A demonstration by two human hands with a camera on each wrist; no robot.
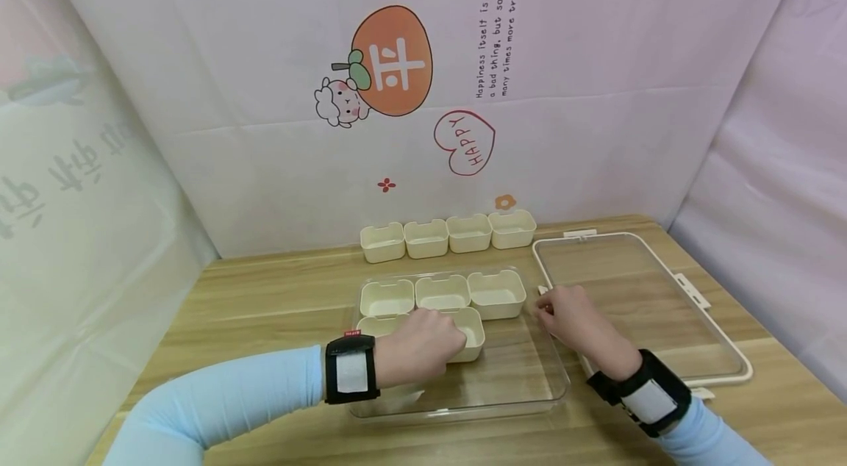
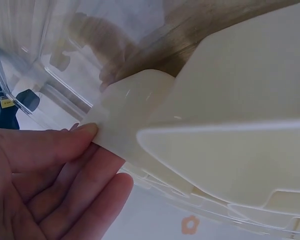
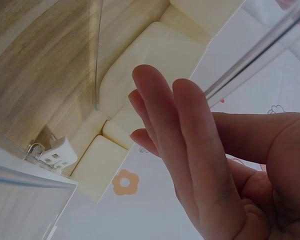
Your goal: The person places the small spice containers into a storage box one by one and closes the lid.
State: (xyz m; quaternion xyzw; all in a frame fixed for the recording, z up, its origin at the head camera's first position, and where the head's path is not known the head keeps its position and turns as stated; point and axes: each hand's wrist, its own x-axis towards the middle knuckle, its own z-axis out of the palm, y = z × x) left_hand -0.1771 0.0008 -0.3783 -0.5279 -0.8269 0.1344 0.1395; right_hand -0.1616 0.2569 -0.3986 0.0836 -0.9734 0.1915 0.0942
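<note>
Starting left, with light-blue sleeve point(image 1: 258, 385) and left hand point(image 1: 423, 345): pinching a cream rectangular cup point(image 1: 471, 339) by its rim, thumb against fingers, inside the clear plastic box point(image 1: 516, 370), right of a half-covered matching cup point(image 1: 373, 325), in front of a three-cup row point(image 1: 442, 295). Lining up behind the box: four more cups point(image 1: 426, 239). Farther right, seemingly gripping the box's right wall with right hand point(image 1: 574, 319), thumb and fingers narrow about the rim, beside the cream-framed clear lid point(image 1: 629, 304). For seating well: keeping the cup level, nudging it flush with its neighbours, steadying the wall lightly without flexing it, clearing fingertips from the gap before releasing. In head view, losing left fingertips behind knuckles and most of the half-covered cup under the hand. Not making out cup base against box floor. Reading right-hand contact with some doubt. Cutting off sleeves at the bottom edge.
</note>
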